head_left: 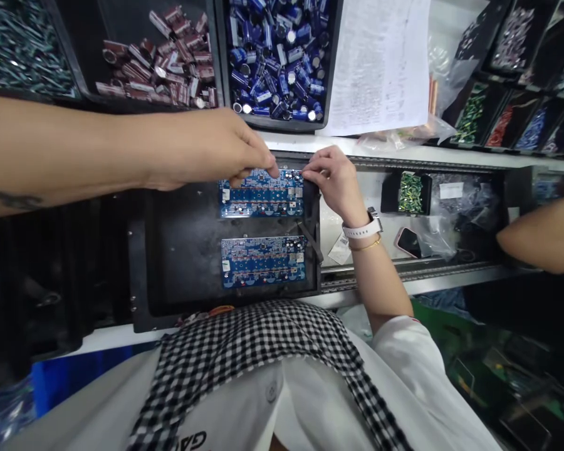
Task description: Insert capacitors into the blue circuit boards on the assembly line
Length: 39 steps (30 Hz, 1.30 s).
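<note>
Two blue circuit boards lie one behind the other in a black tray. My left hand reaches in from the left over the far circuit board, fingers bent and closed down onto its upper part. Whatever those fingers hold is hidden. At that board's upper right corner, my right hand pinches with thumb and fingertips. Anything in the pinch is too small to make out. The near circuit board lies flat, apart from both hands.
Beyond the tray stand bins of blue capacitors and brown capacitors, beside a printed sheet. To the right are a small box of green parts, a phone and another person's arm.
</note>
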Available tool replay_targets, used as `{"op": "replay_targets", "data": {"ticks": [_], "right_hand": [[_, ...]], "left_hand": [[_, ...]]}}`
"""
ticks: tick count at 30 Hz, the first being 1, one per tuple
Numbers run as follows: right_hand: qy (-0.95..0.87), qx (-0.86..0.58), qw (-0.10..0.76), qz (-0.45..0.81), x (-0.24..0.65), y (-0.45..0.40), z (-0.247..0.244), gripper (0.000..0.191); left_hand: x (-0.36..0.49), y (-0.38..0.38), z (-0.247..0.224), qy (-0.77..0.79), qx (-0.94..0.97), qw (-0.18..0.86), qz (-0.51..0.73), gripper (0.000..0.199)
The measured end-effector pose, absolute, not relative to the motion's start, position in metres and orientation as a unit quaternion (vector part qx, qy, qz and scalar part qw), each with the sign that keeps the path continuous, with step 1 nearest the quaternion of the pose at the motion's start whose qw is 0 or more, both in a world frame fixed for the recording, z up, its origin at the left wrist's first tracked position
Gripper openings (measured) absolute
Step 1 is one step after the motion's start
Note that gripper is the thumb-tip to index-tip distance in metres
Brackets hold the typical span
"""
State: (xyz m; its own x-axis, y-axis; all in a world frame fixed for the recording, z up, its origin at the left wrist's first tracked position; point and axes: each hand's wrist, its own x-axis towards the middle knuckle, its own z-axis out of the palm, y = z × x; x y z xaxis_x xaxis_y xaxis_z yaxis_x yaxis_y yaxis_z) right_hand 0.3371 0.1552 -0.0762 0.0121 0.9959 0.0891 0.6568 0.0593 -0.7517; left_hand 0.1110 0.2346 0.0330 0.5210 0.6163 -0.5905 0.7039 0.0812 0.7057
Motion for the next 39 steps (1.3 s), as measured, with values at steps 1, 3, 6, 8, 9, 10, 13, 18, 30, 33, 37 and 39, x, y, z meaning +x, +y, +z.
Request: {"op": "replay_targets", "data": {"ticks": [1, 3, 6, 8, 9, 10, 13, 18, 30, 33, 37, 39], "right_hand": [[-0.659, -0.635, 0.318, 0.247, 0.336, 0.156, -0.077, 0.01], [-0.66, -0.639, 0.313, 0.241, 0.336, 0.158, -0.08, 0.011], [-0.668, -0.635, 0.303, 0.242, 0.338, 0.159, -0.086, 0.012], [-0.675, -0.632, 0.295, 0.242, 0.34, 0.158, -0.088, 0.012], [-0.676, -0.631, 0.292, 0.242, 0.34, 0.158, -0.088, 0.012], [-0.677, -0.631, 0.29, 0.242, 0.34, 0.158, -0.087, 0.012], [-0.674, -0.633, 0.292, 0.244, 0.338, 0.157, -0.083, 0.012], [-0.67, -0.629, 0.303, 0.253, 0.336, 0.156, -0.08, 0.013], [-0.671, -0.561, 0.4, 0.275, 0.295, 0.109, -0.024, 0.017], [-0.65, -0.535, 0.462, 0.278, 0.268, 0.081, -0.007, 0.016], [-0.602, -0.579, 0.5, 0.228, 0.251, 0.063, -0.003, 0.012], [-0.597, -0.595, 0.496, 0.208, 0.251, 0.055, -0.001, 0.013]], "left_hand": [[0.11, 0.234, 0.03, 0.481, 0.677, 0.554, -0.051, 0.033], [0.109, 0.232, 0.025, 0.467, 0.681, 0.56, -0.066, 0.033], [0.109, 0.229, 0.023, 0.457, 0.67, 0.578, -0.091, 0.033], [0.109, 0.228, 0.025, 0.464, 0.669, 0.574, -0.092, 0.034], [0.11, 0.227, 0.027, 0.469, 0.674, 0.563, -0.088, 0.034], [0.11, 0.226, 0.029, 0.472, 0.684, 0.55, -0.081, 0.034], [0.11, 0.224, 0.034, 0.481, 0.702, 0.522, -0.063, 0.032], [0.108, 0.221, 0.036, 0.484, 0.667, 0.566, -0.042, 0.024], [0.086, 0.191, 0.034, 0.489, 0.494, 0.717, 0.055, 0.015], [0.085, 0.173, 0.036, 0.488, 0.48, 0.728, 0.046, 0.013], [0.09, 0.153, 0.041, 0.459, 0.474, 0.749, 0.065, 0.017], [0.091, 0.147, 0.048, 0.441, 0.504, 0.74, 0.06, 0.02]]}}
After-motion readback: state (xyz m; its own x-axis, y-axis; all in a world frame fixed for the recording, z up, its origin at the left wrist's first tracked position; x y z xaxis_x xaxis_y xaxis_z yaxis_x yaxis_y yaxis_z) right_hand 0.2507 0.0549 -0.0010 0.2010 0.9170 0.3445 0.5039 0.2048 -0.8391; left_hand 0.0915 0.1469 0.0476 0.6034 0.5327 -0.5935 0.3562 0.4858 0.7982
